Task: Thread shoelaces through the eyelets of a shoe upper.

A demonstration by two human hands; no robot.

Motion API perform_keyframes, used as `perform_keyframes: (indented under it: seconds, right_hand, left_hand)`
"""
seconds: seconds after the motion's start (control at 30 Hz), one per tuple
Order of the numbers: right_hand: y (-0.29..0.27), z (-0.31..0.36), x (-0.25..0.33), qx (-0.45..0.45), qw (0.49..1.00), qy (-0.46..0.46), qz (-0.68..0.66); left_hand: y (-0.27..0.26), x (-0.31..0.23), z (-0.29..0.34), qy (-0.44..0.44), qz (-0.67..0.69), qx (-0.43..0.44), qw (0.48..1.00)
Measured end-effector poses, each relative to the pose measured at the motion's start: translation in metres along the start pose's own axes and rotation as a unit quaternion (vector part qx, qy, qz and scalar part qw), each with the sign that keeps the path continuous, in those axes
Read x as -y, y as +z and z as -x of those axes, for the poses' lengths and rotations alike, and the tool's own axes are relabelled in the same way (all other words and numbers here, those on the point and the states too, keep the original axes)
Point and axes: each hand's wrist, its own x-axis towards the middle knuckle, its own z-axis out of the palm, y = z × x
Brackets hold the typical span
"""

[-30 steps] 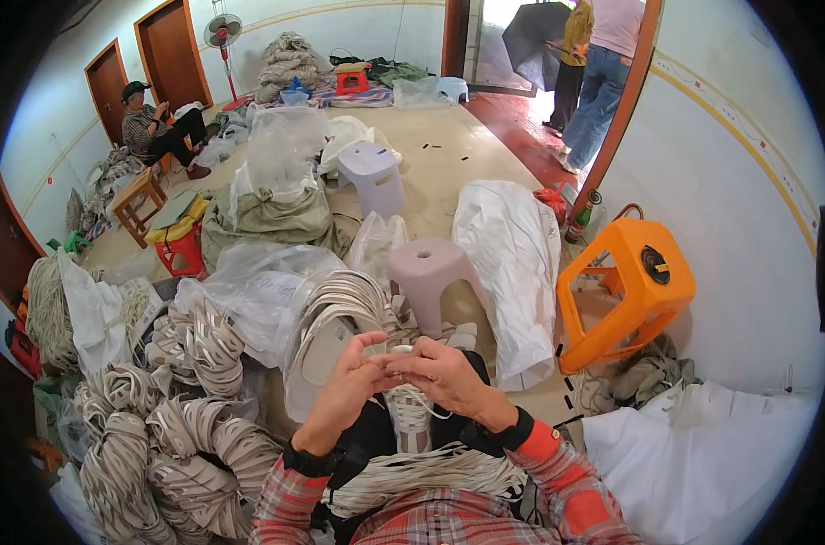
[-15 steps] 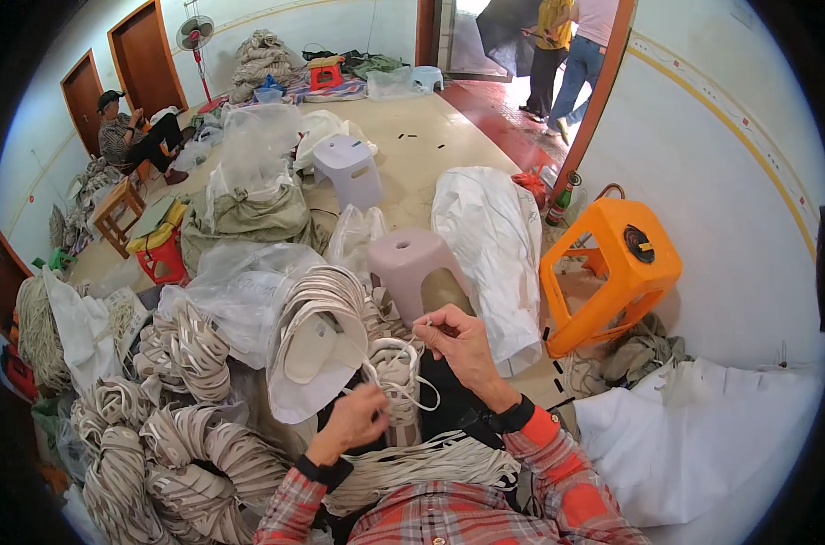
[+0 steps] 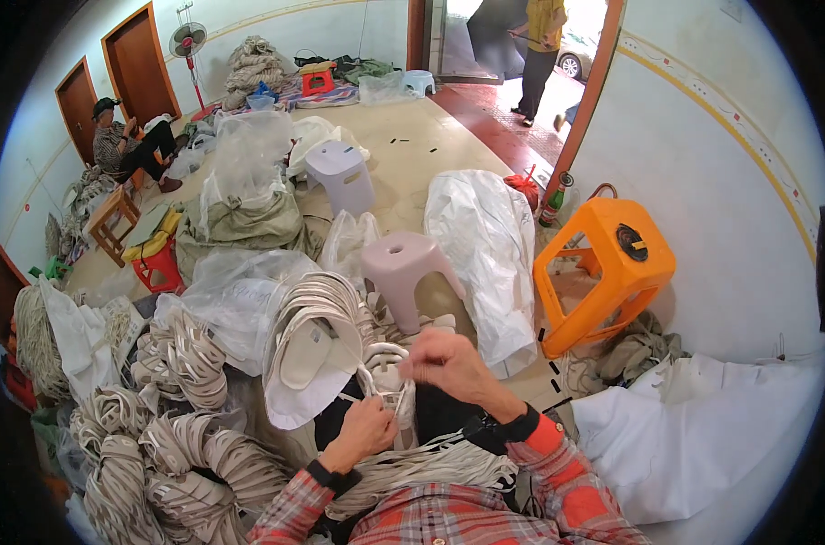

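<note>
A beige and white shoe upper (image 3: 382, 357) stands toe-away in front of me, between my hands. My left hand (image 3: 367, 429) is closed at its near left side, and a white shoelace (image 3: 348, 397) pokes out by the fingers. Over the upper's right edge hangs my right hand (image 3: 453, 368), its fingers drawn together and slightly blurred; what they pinch is hidden. A bundle of loose off-white laces (image 3: 430, 472) lies across my lap. Just left of the upper, a curved stack of nested shoe uppers (image 3: 308, 359) leans outward.
Rings of stacked uppers (image 3: 181, 445) pile up at my left. Ahead stand a pinkish stool (image 3: 408, 259) and a pale grey stool (image 3: 340, 173). An orange stool (image 3: 607, 272) and a white sheet (image 3: 694, 427) are at my right. Other people are at the far left and doorway.
My right hand has come down closer to the upper, and the lace loop at its right no longer shows. My left hand has moved slightly right and down against the upper.
</note>
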Motion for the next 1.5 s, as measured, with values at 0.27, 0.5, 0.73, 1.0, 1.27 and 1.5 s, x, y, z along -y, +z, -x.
perform_keyframes:
  seconds: [0.27,0.5,0.73,1.0,1.27,1.5]
  right_hand:
    - [0.004,-0.046,-0.153,0.105,0.925,0.151,0.331]
    - [0.043,-0.069,-0.214,0.375,0.828,0.333,0.25]
    - [0.033,-0.041,-0.119,0.218,0.91,0.261,0.236]
    - [0.066,0.039,-0.107,-0.102,0.802,0.338,-0.482]
    - [0.167,-0.045,-0.102,-0.035,0.968,0.205,-0.139]
    - [0.209,-0.073,-0.086,0.018,0.969,0.156,-0.191]
  left_hand:
    - [-0.021,-0.02,0.041,0.017,-0.036,-0.057,0.998]
    - [-0.036,0.062,0.001,-0.175,-0.125,-0.172,0.961]
    - [-0.005,0.082,-0.027,-0.183,-0.23,-0.157,0.943]
    - [-0.037,0.076,0.017,-0.22,0.109,0.099,0.964]
    - [-0.055,0.16,0.06,-0.306,0.408,-0.213,0.833]
    - [-0.071,0.155,0.075,-0.239,0.341,-0.041,0.908]
